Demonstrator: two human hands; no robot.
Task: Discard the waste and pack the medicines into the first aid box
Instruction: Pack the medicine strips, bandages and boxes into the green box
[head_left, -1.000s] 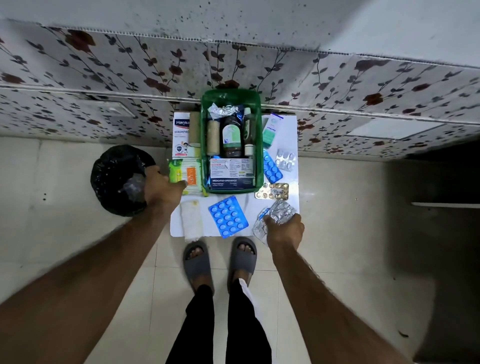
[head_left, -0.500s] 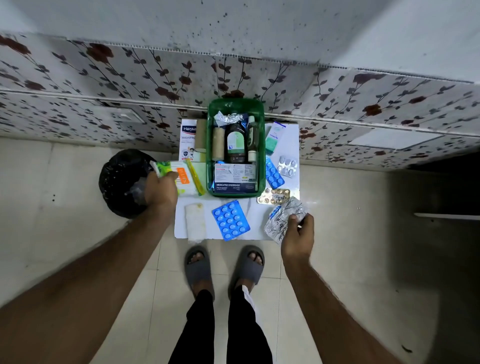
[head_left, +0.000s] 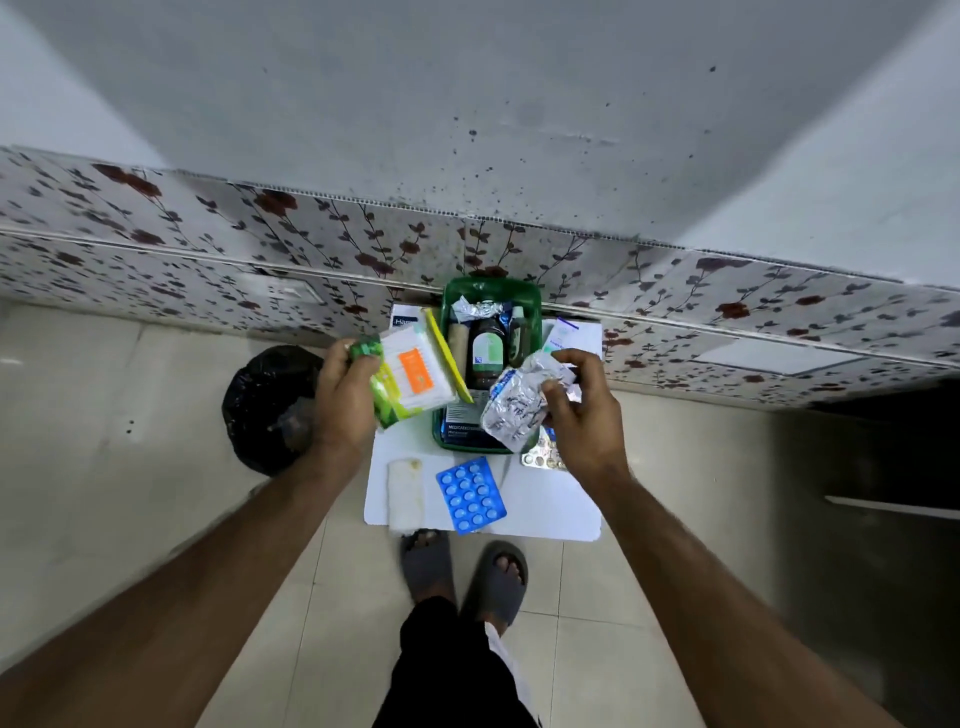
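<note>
My left hand (head_left: 345, 402) grips a green and white packet with an orange label (head_left: 410, 374), held up beside the green first aid box (head_left: 452, 304). My right hand (head_left: 582, 410) holds crumpled silver blister strips (head_left: 514, 410) over the box's near right corner. Inside the box are a brown bottle (head_left: 485, 353), a roll, foil and a dark carton. On the white table (head_left: 545, 512) lie a blue blister strip (head_left: 470, 494), a white gauze roll (head_left: 407, 493) and a gold blister strip (head_left: 543, 460), partly hidden by my right hand.
A black bin bag (head_left: 265, 405) stands on the floor left of the table. A white carton (head_left: 408, 323) and a teal box (head_left: 563, 338) lie beside the green box. A floral wall panel rises just behind. My feet in grey sandals are at the table's near edge.
Both hands rose from the table. The left lifted the green and white packet up and right; the right carried the silver strips from the table's front right corner up over the box.
</note>
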